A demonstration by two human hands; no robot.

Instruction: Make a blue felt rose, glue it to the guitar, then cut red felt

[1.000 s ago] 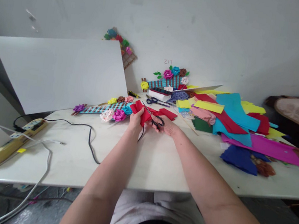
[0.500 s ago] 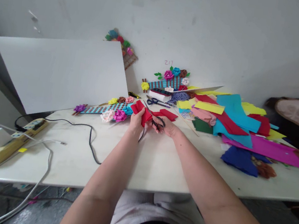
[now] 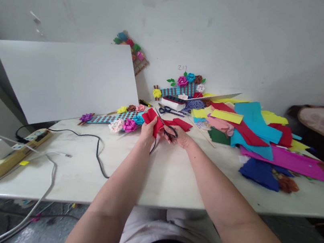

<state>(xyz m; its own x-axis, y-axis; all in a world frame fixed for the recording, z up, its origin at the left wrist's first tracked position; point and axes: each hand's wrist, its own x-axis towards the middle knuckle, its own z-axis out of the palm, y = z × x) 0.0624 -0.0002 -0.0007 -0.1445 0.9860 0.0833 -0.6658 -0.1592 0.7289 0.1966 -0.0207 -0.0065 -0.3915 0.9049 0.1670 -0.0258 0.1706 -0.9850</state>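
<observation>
My left hand [image 3: 148, 131] grips a folded piece of red crepe paper [image 3: 158, 127] above the white table. In my right hand [image 3: 181, 137] is a pair of black-handled scissors [image 3: 171, 132], its blades lying against the red paper. Behind and to the right of the scissors lies another red paper piece [image 3: 181, 123]. Just left of my left hand rests a woven blue-and-brown panel [image 3: 110, 118] trimmed with paper flowers, among them a magenta flower [image 3: 130, 125].
Coloured paper [image 3: 256, 123] is heaped at the right. A second pair of scissors [image 3: 168, 110] lies behind my hands. A white board [image 3: 64, 82] leans at the left, above a power strip [image 3: 7, 155] with cables. Another flowered panel [image 3: 181, 90] stands against the wall.
The scissors' handles and my right hand have shifted very slightly left. Otherwise, the hands and red paper look the same.
</observation>
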